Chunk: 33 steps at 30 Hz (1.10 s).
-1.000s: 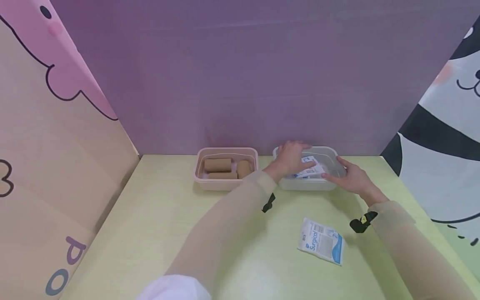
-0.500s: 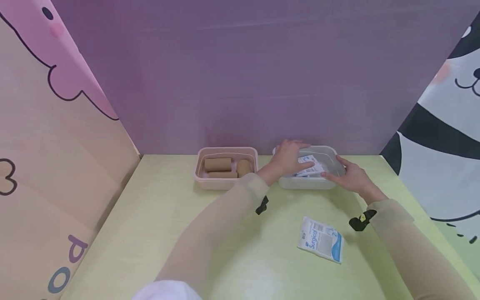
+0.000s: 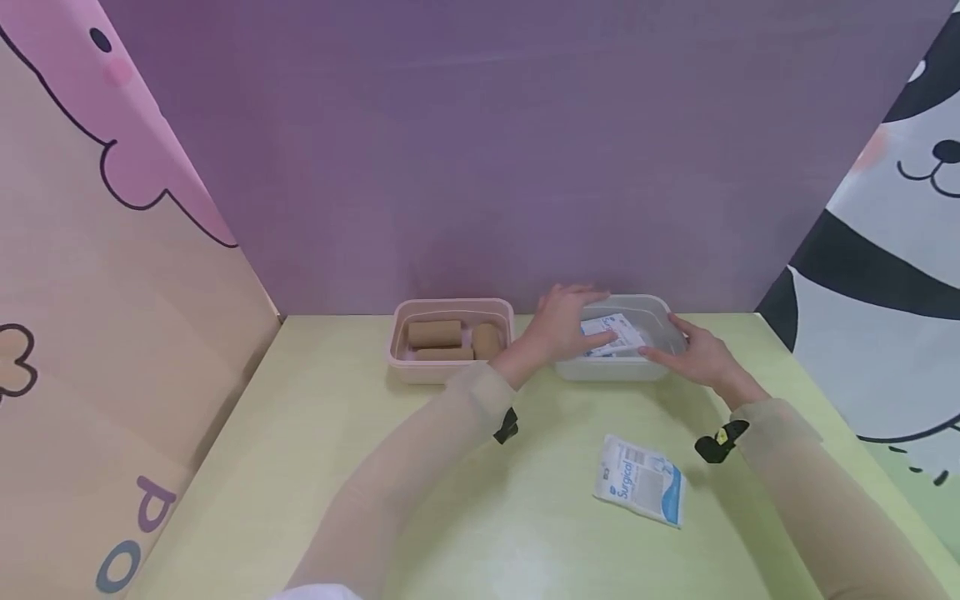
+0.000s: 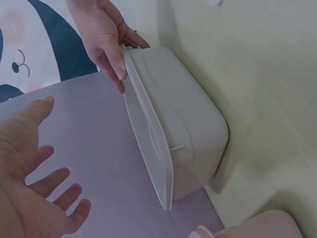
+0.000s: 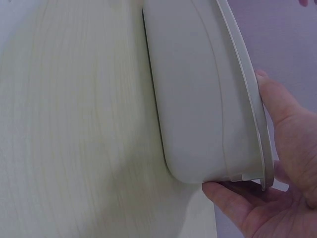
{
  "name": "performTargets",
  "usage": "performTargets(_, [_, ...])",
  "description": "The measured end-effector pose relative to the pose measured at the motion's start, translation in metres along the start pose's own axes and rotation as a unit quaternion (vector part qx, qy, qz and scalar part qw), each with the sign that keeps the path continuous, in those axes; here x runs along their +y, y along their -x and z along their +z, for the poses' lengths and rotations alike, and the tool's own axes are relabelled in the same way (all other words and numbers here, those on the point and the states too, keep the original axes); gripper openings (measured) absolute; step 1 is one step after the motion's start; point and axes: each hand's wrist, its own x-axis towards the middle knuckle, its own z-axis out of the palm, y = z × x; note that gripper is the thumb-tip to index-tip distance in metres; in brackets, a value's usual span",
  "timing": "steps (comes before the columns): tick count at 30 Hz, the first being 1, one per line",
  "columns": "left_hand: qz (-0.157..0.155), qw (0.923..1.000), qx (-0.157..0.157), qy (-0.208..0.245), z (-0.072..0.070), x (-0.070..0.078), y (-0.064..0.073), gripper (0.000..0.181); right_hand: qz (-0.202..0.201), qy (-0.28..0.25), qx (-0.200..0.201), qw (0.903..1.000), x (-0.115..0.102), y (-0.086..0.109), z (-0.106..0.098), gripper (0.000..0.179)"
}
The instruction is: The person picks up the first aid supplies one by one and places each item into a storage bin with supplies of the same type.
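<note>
A whitish plastic bin [image 3: 615, 370] stands on the table near the purple back wall. Inside lie white-and-blue packets [image 3: 611, 330], partly covered by a hand in the head view. My right hand [image 3: 699, 353] holds the bin's right end; in the right wrist view the thumb lies at the rim of the bin [image 5: 193, 94] and fingers press the end wall. My left hand [image 3: 557, 323] is over the bin's left end. Its fingers are spread and hold nothing, and the left wrist view shows this hand [image 4: 25, 178] apart from the bin [image 4: 173, 94].
To the left stands a pink bin [image 3: 450, 373] with several brown rolls [image 3: 435, 334] in it. A flat packet printed "Surgical" [image 3: 640, 482] lies on the table [image 3: 337, 433] in front of the white bin. Printed panels flank the table on both sides.
My left hand has shifted left from the white bin, so more of the packets inside shows. The right hand keeps its place at the bin's right end.
</note>
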Motion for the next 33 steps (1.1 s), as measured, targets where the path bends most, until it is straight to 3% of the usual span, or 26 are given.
performTargets(15, [0.061,0.9976,0.015,0.03,-0.003,0.013,0.027,0.069,0.01,0.001,-0.002,1.0,0.003,0.003,0.0,0.118])
performTargets(24, [0.075,0.9968,-0.001,0.028,-0.007,0.025,0.039,0.071,0.009,0.006,-0.001,0.9999,0.0,0.003,0.0,0.117])
performTargets(33, [0.094,0.9949,-0.007,0.035,-0.003,0.032,0.049,0.069,0.002,0.006,-0.002,1.0,-0.002,0.003,0.001,0.116])
